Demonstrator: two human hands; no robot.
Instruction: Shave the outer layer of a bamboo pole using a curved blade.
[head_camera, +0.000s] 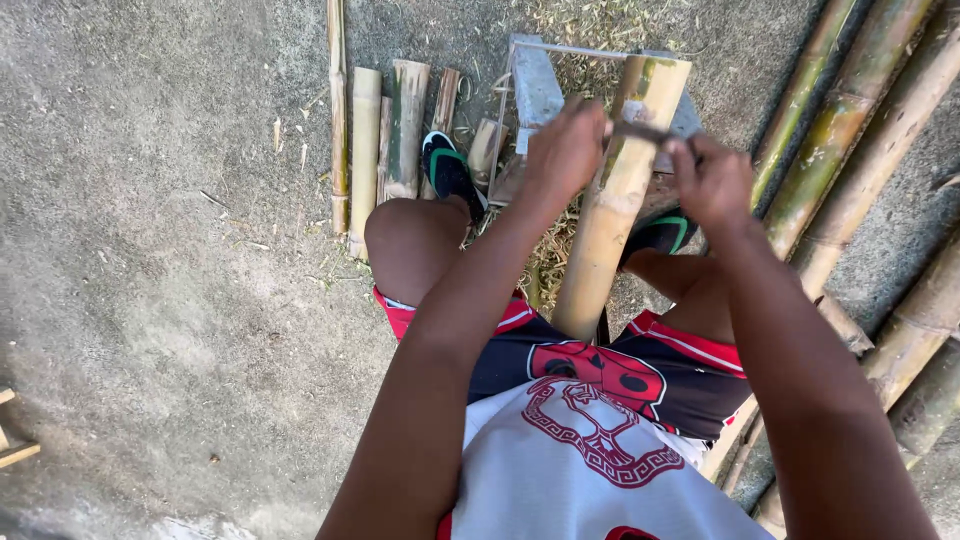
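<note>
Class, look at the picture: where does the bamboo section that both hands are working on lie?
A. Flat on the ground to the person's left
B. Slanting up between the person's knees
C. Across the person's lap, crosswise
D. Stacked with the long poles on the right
B: the bamboo section slants up between the knees, with the left hand and right hand holding a thin dark tool across its upper part.

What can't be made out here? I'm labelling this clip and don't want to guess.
Head view only:
- The tool across the bamboo pole: the left hand and right hand cover its ends, so its kind is unclear.
- The pole's lower end: hidden between the legs.
- The grey stand: mostly behind pole and hands.
- Long bamboo poles: cut off by the right edge.
</note>
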